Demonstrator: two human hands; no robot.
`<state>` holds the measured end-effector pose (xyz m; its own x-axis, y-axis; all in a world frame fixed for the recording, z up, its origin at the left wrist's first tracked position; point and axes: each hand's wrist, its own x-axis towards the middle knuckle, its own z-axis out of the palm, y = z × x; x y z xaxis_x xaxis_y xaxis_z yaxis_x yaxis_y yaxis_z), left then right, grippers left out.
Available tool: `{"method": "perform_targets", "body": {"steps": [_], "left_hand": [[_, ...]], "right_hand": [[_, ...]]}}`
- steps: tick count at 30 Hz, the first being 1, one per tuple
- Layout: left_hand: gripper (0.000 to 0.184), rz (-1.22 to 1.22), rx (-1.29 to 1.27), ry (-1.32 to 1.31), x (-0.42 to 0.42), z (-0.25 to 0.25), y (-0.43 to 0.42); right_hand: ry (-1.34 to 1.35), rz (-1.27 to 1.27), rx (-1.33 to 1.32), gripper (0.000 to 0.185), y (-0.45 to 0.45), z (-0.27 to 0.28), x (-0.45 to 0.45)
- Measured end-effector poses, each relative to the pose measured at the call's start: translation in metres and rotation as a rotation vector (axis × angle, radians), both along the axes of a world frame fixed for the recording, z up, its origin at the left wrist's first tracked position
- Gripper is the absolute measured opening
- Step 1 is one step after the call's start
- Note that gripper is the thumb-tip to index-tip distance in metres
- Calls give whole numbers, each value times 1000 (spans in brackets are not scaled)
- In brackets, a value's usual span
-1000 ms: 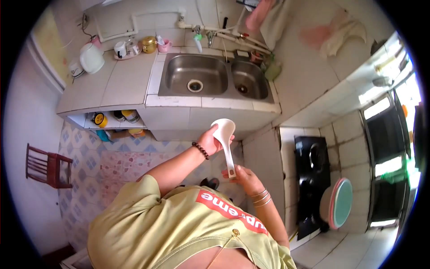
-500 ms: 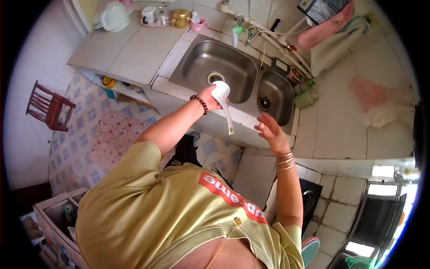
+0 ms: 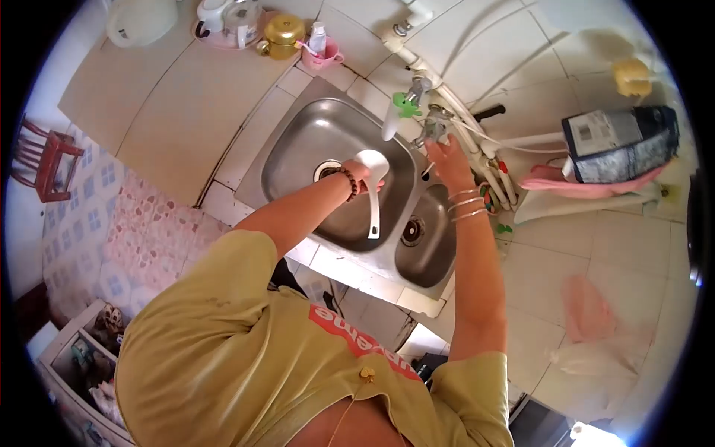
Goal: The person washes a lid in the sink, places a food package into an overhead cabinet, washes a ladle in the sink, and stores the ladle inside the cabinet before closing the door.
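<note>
- forward go both hands since half a second ago: the left hand has carried the ladle from the sink's front edge to over the large basin, and the right hand has gone from above the front edge to the tap.
- from my remote seat i see the left hand closed around the ladle near its bowl, fingertips showing on the other side; i judge that it cradles the bowl from below, which leaves the handle hanging free towards the body.
- the right hand has its fingers up at the tap, but i cannot tell whether they grip it or only touch it.
- i take it that the ladle is kept over the large basin so any drips fall inside; the small basin lies to its right.
- the pink cup and golden pot stand beyond the basin, likely set back there to leave the arms room.
</note>
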<state>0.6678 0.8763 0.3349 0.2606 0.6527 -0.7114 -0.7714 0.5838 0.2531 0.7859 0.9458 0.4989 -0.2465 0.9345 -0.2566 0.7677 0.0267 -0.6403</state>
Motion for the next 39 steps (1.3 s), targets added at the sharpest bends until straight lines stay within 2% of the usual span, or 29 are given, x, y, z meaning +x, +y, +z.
{"method": "perform_targets", "body": {"steps": [1, 4, 7, 9, 16, 18, 22, 24, 25, 26, 27, 29, 31, 32, 33, 34, 36, 37, 38, 39], "left_hand": [[51, -33, 22, 23, 0, 2, 4], [33, -62, -86, -23, 4, -9, 19], [36, -104, -157, -35, 8, -13, 33], [37, -94, -176, -47, 11, -11, 40], [36, -90, -219, -7, 20, -8, 60], [34, -85, -235, 29, 23, -15, 60], [31, -146, -164, 6, 28, -30, 57], [30, -128, -173, 21, 26, -31, 54], [29, -156, -118, 35, 23, -32, 51], [29, -184, -63, 48, 21, -34, 49], [29, -180, -70, 50, 18, -33, 48], [35, -147, -93, -64, 12, -30, 45], [41, -141, -59, -142, 9, -24, 39], [47, -134, -21, -223, 10, -23, 36], [53, -119, -148, -204, 16, -24, 38], [53, -121, -152, -200, 21, -35, 37], [49, -21, -67, -380, 30, -63, 36], [44, 125, 16, -456, 26, -57, 33], [44, 128, 16, -453, 22, -50, 33], [41, 117, 87, -424, 16, -39, 33]], "right_hand": [[-68, 70, 33, 61, 15, -5, -2], [-177, 192, 144, 52, 31, -19, -3], [-200, 252, 255, 46, 35, -27, 4], [-350, 323, 263, 43, 36, -21, 2], [-331, 396, 288, 44, 37, -15, 6], [-279, 415, 367, 49, 36, -20, 9], [-296, 314, 251, 52, 28, -19, 8], [60, 198, 266, 52, 17, -22, 8], [65, 88, 205, 47, 9, -22, 8], [68, 91, 200, 47, 6, -42, 21], [-24, 233, 313, 44, 6, -77, 43], [-111, 370, 423, 42, -6, -98, 52], [-182, 379, 88, 39, -30, -98, 26], [-178, 377, 85, 39, -35, -97, 14], [-79, 364, -93, 40, -38, -96, 1], [21, 349, -269, 42, -38, -96, -5], [52, 382, -217, 44, -32, -112, -4], [76, 417, -165, 45, -30, -123, -1], [79, 420, -166, 45, -28, -136, 6], [-107, 457, -35, 47, -27, -139, 7]]}}
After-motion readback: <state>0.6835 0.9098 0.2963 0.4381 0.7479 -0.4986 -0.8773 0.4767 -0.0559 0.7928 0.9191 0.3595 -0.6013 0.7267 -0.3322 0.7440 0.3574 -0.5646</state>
